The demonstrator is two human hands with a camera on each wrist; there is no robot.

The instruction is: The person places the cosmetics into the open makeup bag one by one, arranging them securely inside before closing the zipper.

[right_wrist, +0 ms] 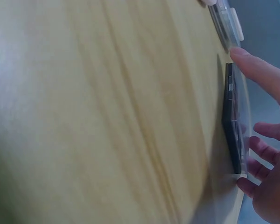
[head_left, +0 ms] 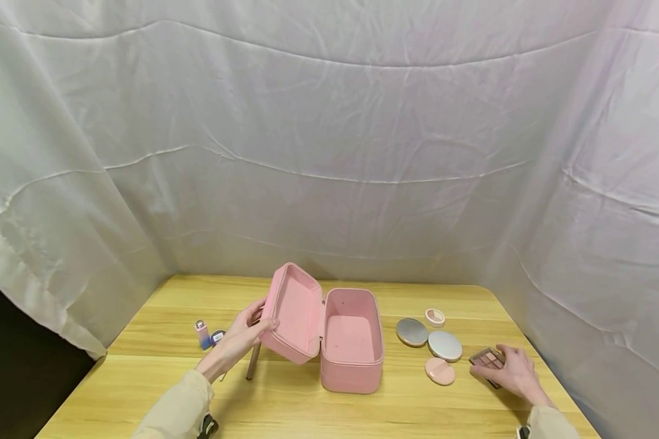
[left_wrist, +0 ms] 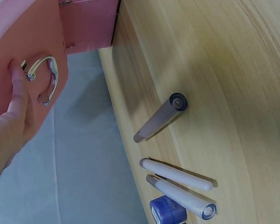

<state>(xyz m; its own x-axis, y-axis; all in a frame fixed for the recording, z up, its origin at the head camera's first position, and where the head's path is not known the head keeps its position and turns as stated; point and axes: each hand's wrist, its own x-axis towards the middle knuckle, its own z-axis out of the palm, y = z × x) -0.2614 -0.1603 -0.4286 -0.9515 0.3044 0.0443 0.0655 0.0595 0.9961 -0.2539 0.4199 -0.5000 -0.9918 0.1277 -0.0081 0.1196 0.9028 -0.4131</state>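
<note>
A pink makeup case (head_left: 354,379) stands on the table with its lid (head_left: 301,303) tilted out to the left. My left hand (head_left: 237,340) grips that lid, thumb at its front edge and fingers on the outer side. Beside those fingers, a metal handle (left_wrist: 54,74) shows on the lid in the left wrist view. At the right, an eyeshadow palette (head_left: 486,358) lies under my right hand (head_left: 517,373). In the right wrist view, the thumb (right_wrist: 259,67) extends near one end of the palette, while the other fingers spread around its far side.
Two round silver compacts (head_left: 445,346), a powder puff (head_left: 440,371) and a small round palette (head_left: 435,317) lie right of the case. To its left are a pink-blue bottle (head_left: 202,335), a blue jar (left_wrist: 168,211), a brown tube (left_wrist: 161,116) and two pale tubes (left_wrist: 179,175).
</note>
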